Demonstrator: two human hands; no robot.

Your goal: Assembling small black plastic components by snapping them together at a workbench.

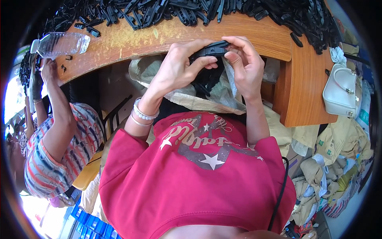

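Working at the near edge of a wooden table [246, 36], facing a far heap of black plastic parts [187, 15], above an open sack [195, 102] with dark pieces [205, 86] inside. Pinching with thumb and fingers of the left hand [181, 65], likewise with the right hand [247, 67], so suspending a slim black piece [214, 51] between both, by the table edge and seemingly over the sack's mouth. Probably risking a drop into the sack by loosening either thumb, then losing it among similarly dark pieces; possibly also bending or cracking it by pressing unevenly.
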